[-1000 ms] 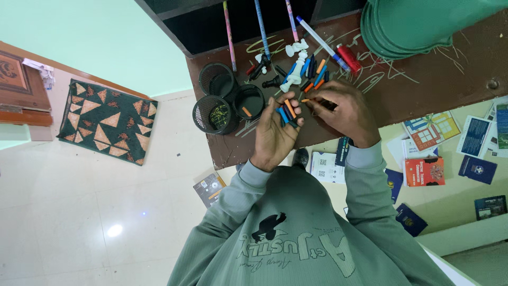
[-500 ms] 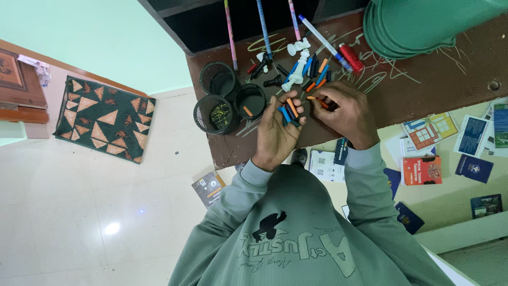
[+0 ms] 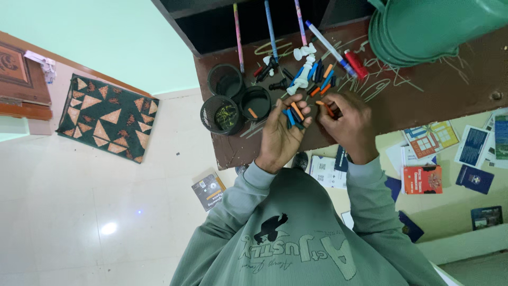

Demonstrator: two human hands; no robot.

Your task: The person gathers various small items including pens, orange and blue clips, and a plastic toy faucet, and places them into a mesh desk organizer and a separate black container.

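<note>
My left hand (image 3: 280, 135) is held palm up over the brown desk (image 3: 423, 85) and cradles several short pen caps (image 3: 294, 114), blue, black and orange. My right hand (image 3: 346, 124) is just to its right, pinching a small orange cap (image 3: 324, 106) between thumb and fingers. Beyond the hands lies a loose pile of caps (image 3: 320, 75) in blue, orange and black, with white chess pieces (image 3: 301, 79) and a black chess piece (image 3: 275, 83) among them.
Three black mesh cups (image 3: 233, 100) stand at the desk's left end; one holds an orange cap. Pencils (image 3: 271, 29), a marker (image 3: 330, 45) and a red cylinder (image 3: 357, 63) lie behind. A green stack of plastic (image 3: 423, 26) sits far right. Booklets (image 3: 423, 177) and a patterned mat (image 3: 106, 119) lie on the floor.
The view has shifted slightly. My right hand has drawn in a little toward my left hand with the orange cap; the left hand keeps its caps.
</note>
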